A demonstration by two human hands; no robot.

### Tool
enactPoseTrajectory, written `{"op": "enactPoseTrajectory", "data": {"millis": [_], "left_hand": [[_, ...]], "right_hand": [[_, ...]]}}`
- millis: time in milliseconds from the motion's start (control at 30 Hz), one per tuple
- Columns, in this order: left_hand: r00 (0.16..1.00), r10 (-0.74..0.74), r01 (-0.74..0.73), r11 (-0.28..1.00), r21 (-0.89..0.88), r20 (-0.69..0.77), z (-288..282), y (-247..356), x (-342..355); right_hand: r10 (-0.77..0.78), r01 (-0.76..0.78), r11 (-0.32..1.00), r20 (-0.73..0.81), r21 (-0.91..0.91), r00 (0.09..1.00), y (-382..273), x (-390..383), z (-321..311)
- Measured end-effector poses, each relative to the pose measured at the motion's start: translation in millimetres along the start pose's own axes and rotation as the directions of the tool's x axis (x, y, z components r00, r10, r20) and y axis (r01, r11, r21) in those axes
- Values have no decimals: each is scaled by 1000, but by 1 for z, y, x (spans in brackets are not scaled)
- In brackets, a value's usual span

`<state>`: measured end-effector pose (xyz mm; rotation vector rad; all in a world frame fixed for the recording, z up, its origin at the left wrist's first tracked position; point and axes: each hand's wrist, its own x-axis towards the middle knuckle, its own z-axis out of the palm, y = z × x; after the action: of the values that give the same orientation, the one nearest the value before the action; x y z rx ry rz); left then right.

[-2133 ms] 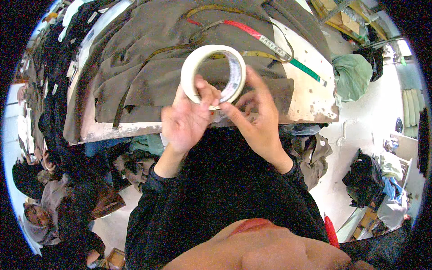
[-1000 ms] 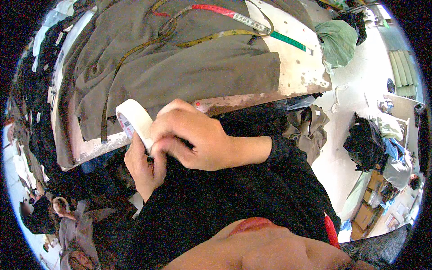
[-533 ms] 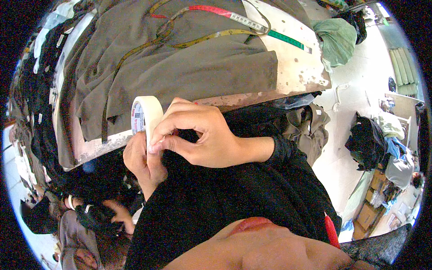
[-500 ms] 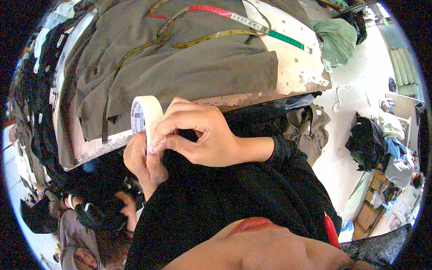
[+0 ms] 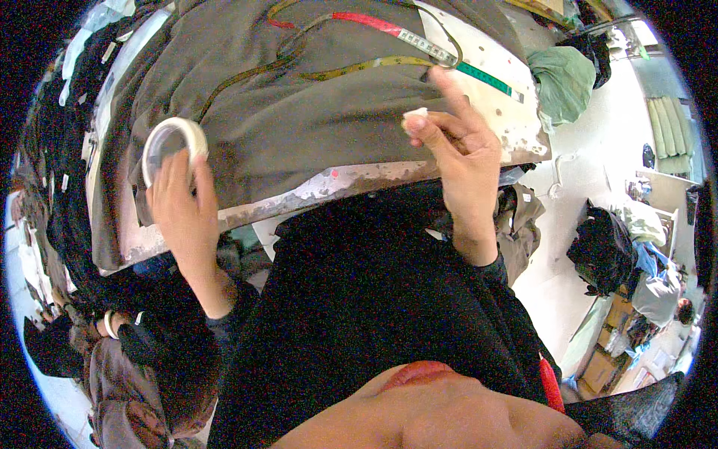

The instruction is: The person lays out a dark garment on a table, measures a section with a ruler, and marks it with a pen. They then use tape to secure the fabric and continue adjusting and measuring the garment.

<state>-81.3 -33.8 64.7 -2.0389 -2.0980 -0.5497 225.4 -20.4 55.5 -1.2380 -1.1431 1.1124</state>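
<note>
My left hand (image 5: 183, 213), blurred, has its fingers over the near side of a cream roll of masking tape (image 5: 197, 136) at the left of the table, apparently gripping it. On the right, my right hand (image 5: 471, 161) is raised above the cloth, pinching a small whitish piece of tape (image 5: 415, 115) between thumb and fingertips, its index finger stretched out. Beneath both hands spreads dark grey-brown cloth (image 5: 314, 142). A tape measure (image 5: 366, 67) with red, white, yellow and green stretches lies loosely looped on it, beyond my hands.
The table's worn pale edge (image 5: 299, 191) runs in front of me. Green cloth (image 5: 562, 82) hangs by its far right corner. A black bundle (image 5: 604, 247) lies on the floor at right. Another person's wrist with a white band (image 5: 111, 324) shows at lower left.
My hands have parted. The left has gone left and outward over the table with the tape roll; the right has moved right and farther out, carrying the small piece of tape.
</note>
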Motion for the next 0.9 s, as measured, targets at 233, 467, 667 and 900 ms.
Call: {"op": "enactPoseTrajectory", "data": {"millis": [233, 467, 667, 900], "left_hand": [[933, 328, -357, 778, -516, -151, 52, 90, -11], [925, 376, -301, 813, -498, 55, 73, 115, -16], [925, 374, -290, 806, -516, 64, 75, 112, -16], [938, 344, -258, 781, -568, 47, 80, 110, -16]], "right_hand": [[-202, 182, 826, 21, -534, 979, 17, 5, -22], [-10, 16, 743, 12, -669, 1000, 30, 10, -5], [-306, 162, 379, 41, -911, 951, 21, 29, -20], [-539, 338, 133, 219, -932, 813, 22, 69, -2]]}}
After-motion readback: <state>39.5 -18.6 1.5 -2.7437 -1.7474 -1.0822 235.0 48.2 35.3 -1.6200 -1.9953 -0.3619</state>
